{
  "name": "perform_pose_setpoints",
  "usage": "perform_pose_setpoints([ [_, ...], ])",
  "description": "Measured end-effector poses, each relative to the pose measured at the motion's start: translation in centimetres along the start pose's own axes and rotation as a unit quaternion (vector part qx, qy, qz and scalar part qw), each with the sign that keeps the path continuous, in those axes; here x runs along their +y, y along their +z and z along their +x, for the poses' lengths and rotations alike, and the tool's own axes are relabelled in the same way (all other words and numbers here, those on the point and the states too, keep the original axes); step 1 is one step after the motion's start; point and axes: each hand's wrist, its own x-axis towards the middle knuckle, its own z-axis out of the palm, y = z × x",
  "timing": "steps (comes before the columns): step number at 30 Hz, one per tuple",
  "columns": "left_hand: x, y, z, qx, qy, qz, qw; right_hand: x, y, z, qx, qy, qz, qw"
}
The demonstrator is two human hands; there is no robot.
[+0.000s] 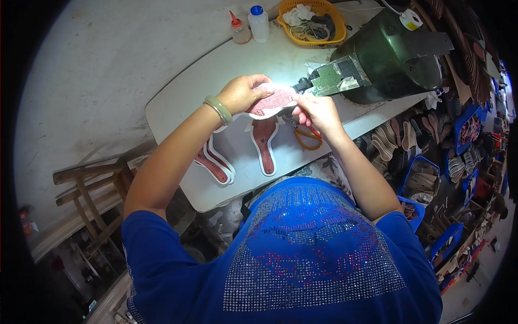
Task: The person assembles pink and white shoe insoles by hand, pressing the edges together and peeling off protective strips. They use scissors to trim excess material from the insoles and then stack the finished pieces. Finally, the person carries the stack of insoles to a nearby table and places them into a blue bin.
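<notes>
My left hand (240, 97), with a pale green bangle on its wrist, grips the near-left side of a shoe insole (275, 101) with a reddish checked face and white edging. On the insole's right end, my right hand (319, 112) pinches the edge between thumb and fingers. The insole is held over the table, close to the dark front end of a green machine (345, 75). Below it on the table lies another red insole with a white border (264, 148). Further left, more such insoles (218, 164) overlap, their upper ends partly covered by my left arm.
An orange-handled tool (308, 139), possibly scissors, lies below my right hand on the white table (178, 102). Behind stand a red-tipped bottle (240, 33), a blue-capped bottle (259, 26) and a yellow basket (341, 24) of scraps. Blue crates (421, 181) and a wooden stool (89, 186) flank the table.
</notes>
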Motion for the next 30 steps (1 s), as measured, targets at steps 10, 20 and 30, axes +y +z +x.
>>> perform_pose_setpoints([
  [10, -0.2, 3.5, -2.5, 0.128, -0.015, -0.031, 0.991, -0.1, -0.7, -0.1, -0.037, -0.014, 0.007, 0.999],
  [20, -0.6, 6.3, -3.4, 0.248, -0.001, 0.071, 0.966, 0.3, -0.4, -0.1, -0.019, -0.029, 0.019, 0.999],
  [30, -0.1, 9.0, -3.7, 0.300, 0.012, 0.070, 0.951, 0.9, -0.3, -0.3, 0.002, -0.051, 0.023, 0.998],
])
